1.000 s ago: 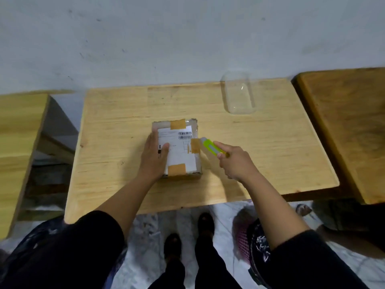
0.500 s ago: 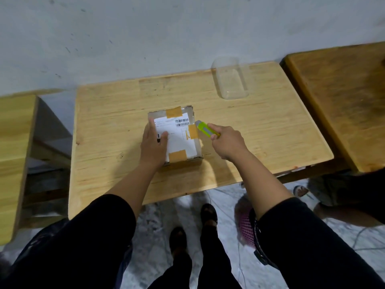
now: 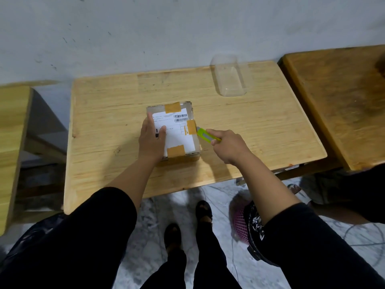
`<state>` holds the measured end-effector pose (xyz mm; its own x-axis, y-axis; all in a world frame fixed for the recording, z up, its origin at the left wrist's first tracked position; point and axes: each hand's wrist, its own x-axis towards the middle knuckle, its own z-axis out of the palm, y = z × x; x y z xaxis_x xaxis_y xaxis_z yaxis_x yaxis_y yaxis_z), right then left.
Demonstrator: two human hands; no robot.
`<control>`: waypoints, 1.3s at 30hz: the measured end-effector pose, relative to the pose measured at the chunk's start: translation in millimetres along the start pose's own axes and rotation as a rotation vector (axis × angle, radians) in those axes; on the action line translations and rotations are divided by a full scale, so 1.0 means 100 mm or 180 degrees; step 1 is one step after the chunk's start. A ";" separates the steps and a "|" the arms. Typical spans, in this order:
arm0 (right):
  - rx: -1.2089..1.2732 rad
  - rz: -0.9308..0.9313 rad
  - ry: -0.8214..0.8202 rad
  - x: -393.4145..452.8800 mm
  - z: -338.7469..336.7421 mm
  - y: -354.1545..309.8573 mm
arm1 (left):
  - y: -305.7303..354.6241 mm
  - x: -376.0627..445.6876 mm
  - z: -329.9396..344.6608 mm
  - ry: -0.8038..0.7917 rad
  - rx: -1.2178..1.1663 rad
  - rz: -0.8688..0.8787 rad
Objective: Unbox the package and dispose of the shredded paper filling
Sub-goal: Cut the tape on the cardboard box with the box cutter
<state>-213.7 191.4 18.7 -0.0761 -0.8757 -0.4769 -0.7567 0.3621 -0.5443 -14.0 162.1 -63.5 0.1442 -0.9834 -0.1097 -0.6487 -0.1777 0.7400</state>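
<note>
A small cardboard package (image 3: 179, 132) with a white shipping label and brown tape strips sits near the middle of the light wooden table (image 3: 260, 130). My left hand (image 3: 152, 140) presses flat on the package's left side, fingers straight over the label. My right hand (image 3: 229, 148) grips a lime-green utility knife (image 3: 205, 136). The knife's tip meets the package's right edge at the brown tape strip. The package is sealed and its contents are hidden.
A clear plastic container (image 3: 229, 77) stands at the table's back right. A darker wooden table (image 3: 341, 105) adjoins on the right, another light one (image 3: 12, 130) on the left. Below the table edge are a pink mesh basket (image 3: 241, 224), a black bag (image 3: 31, 236) and my feet.
The knife tip has stayed at the package's right edge by the side tape strip. My left hand keeps pressing on the package. The camera view shifted slightly.
</note>
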 end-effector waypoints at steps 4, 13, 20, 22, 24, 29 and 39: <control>0.0001 -0.0014 -0.0086 -0.08 -0.01 0.11 | 0.00 0.01 0.00 -0.0021 0.0020 -0.0033; -0.0916 -0.1191 -0.0456 -0.26 -0.25 0.03 | 0.02 -0.07 -0.14 -0.0151 -0.0204 0.0055; -0.1413 -0.1737 -0.1081 0.08 -0.09 -0.05 | -0.02 -0.15 -0.14 -0.0103 -0.0433 0.0027; -0.1495 -0.1873 -0.1182 0.15 -0.09 -0.06 | -0.05 -0.14 -0.13 -0.0148 -0.0412 -0.0027; -0.1568 -0.1996 -0.1218 0.21 -0.11 -0.09 | -0.07 -0.14 -0.12 -0.0176 -0.0440 -0.0044; -0.1788 -0.2332 -0.1344 0.27 -0.15 -0.19 | -0.11 -0.13 -0.10 -0.0106 -0.0620 -0.0084; -0.2385 -0.2429 -0.1254 0.29 -0.24 -0.28 | -0.07 -0.16 -0.09 -0.0070 -0.0744 -0.0185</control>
<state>-210.8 148.1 36.4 0.6795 -0.5764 -0.4539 -0.7256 -0.6197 -0.2992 -5.1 179.4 -61.3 0.1581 -0.9728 -0.1691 -0.4489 -0.2234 0.8652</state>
